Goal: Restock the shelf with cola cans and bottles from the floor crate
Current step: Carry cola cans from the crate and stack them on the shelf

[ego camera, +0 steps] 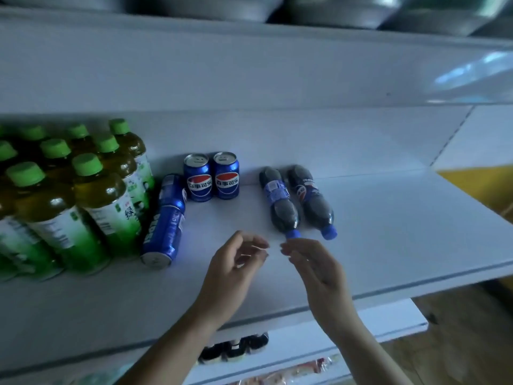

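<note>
Two blue cola cans [211, 176] stand upright side by side at the back of the white shelf [388, 232]. Two more blue cans [163, 223] lie on their sides end to end, left of them. Two small cola bottles [297, 201] with blue caps lie flat on the shelf, caps toward me. My left hand [236, 262] hovers over the shelf with loosely curled fingers and holds nothing. My right hand [316, 265] is open too, its fingertips just below the left bottle's cap [293, 234]. The floor crate is out of view.
Several green-capped tea bottles [69, 195] stand packed at the shelf's left. Metal bowls [333, 9] sit on the shelf above. A lower shelf [361, 332] holds dark items and packets. Bare shelf surface stretches to the right of the cola bottles.
</note>
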Available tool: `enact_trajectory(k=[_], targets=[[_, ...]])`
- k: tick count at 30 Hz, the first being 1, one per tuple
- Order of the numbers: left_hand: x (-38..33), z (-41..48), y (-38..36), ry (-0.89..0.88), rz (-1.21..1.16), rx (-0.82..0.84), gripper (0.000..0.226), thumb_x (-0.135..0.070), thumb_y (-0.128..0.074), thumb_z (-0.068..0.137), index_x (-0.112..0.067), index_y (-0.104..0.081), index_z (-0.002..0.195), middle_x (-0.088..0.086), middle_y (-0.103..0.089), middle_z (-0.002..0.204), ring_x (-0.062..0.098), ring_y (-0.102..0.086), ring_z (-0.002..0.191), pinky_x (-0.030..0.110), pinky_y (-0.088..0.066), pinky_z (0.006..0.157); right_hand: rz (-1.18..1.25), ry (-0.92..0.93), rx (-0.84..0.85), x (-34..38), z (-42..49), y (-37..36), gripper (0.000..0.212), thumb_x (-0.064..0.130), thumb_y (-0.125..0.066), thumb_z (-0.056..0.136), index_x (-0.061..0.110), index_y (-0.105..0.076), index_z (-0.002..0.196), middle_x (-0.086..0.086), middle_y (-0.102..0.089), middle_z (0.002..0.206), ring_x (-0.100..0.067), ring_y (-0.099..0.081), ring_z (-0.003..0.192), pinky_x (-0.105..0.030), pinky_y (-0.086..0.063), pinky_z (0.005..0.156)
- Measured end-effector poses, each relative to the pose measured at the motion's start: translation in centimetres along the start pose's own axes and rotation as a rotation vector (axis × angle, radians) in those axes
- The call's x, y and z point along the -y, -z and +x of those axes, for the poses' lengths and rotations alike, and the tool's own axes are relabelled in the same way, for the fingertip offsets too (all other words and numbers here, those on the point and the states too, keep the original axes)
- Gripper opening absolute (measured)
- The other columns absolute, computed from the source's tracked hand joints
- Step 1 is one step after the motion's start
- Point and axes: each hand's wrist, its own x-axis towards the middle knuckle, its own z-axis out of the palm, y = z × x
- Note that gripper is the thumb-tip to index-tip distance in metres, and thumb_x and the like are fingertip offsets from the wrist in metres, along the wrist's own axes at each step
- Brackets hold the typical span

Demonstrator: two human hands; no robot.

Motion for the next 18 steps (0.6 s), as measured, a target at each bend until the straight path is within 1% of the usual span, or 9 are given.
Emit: enact_trajectory(k=[3,6,9,11,13,14,16,18], targets=[[-1.9,-2.6,-3.6,0.024,-0.127,0.043,0.007,-0.006,-0.063,0.096,-0.010,-0.068,0.097,0.003,-0.074,0.095,0.017,-0.072,0.091,0.021,-0.054,0.084,0.056,-0.055,-0.086,-0.1,-4.2,4.7,0.022,-0.004,-0.054,0.099,0.009,-0.072,0.101,-0.008,-0.078,0.092,-0.021,-0.075,0.091,-0.029,-0.058,0.082],[-2.6,-5.6,-9.0,0.051,-0.206,0.125,0.005,-0.006,-0.065,0.094,-0.003,-0.067,0.097,0.013,-0.073,0.094,0.021,-0.071,0.084,0.022,-0.054,0.080,0.082,-0.094,-0.193,-1.4,-8.7,10.5,0.024,-0.008,-0.051,0.099,0.003,-0.072,0.100,-0.014,-0.076,0.082,-0.027,-0.074,0.077,-0.030,-0.058,0.071],[-2.8,-8.5,-16.0,0.104,-0.219,0.272,0.018,-0.018,-0.062,0.086,-0.005,-0.067,0.098,0.012,-0.073,0.093,0.023,-0.070,0.082,0.034,-0.054,0.084,0.124,-0.151,-0.286,-3.5,-13.7,16.7,0.025,-0.006,-0.051,0.100,0.004,-0.074,0.099,-0.017,-0.075,0.080,-0.029,-0.072,0.072,-0.030,-0.058,0.067],[-2.9,-10.4,-20.8,0.171,-0.241,0.377,0.019,-0.020,-0.061,0.086,-0.008,-0.068,0.098,0.012,-0.073,0.094,0.025,-0.070,0.084,0.042,-0.053,0.088,0.159,-0.218,-0.362,-4.7,-17.3,21.0,0.027,-0.005,-0.053,0.100,0.008,-0.077,0.094,-0.018,-0.074,0.078,-0.028,-0.071,0.070,-0.029,-0.057,0.065],[-2.9,-12.5,-25.7,0.256,-0.284,0.460,0.020,-0.021,-0.063,0.086,-0.006,-0.069,0.099,0.014,-0.073,0.094,0.027,-0.069,0.084,0.046,-0.051,0.086,0.219,-0.292,-0.444,-5.5,-21.3,25.3,0.025,-0.004,-0.054,0.099,0.007,-0.076,0.092,-0.020,-0.073,0.076,-0.026,-0.069,0.067,-0.027,-0.056,0.063],[-2.9,-13.6,-28.0,0.300,-0.307,0.496,0.019,-0.018,-0.063,0.088,-0.004,-0.068,0.100,0.015,-0.072,0.092,0.028,-0.067,0.083,0.046,-0.049,0.084,0.249,-0.323,-0.488,-5.8,-23.2,27.4,0.024,-0.003,-0.054,0.100,0.004,-0.075,0.092,-0.022,-0.073,0.076,-0.025,-0.069,0.066,-0.027,-0.056,0.061],[-2.7,-15.5,-32.5,0.390,-0.352,0.561,0.012,-0.008,-0.060,0.096,0.001,-0.067,0.099,0.018,-0.069,0.088,0.028,-0.064,0.080,0.041,-0.048,0.080,0.288,-0.374,-0.591,-6.3,-27.0,31.3,0.024,-0.002,-0.054,0.100,0.003,-0.075,0.091,-0.022,-0.072,0.075,-0.027,-0.068,0.064,-0.028,-0.056,0.060],[-2.5,-17.3,-36.7,0.471,-0.380,0.624,0.015,-0.002,-0.053,0.099,0.002,-0.067,0.098,0.019,-0.068,0.087,0.026,-0.064,0.077,0.034,-0.050,0.076,0.329,-0.424,-0.721,-6.8,-30.4,34.9,0.023,-0.003,-0.053,0.100,0.002,-0.074,0.090,-0.021,-0.070,0.073,-0.028,-0.066,0.063,-0.029,-0.055,0.058]])
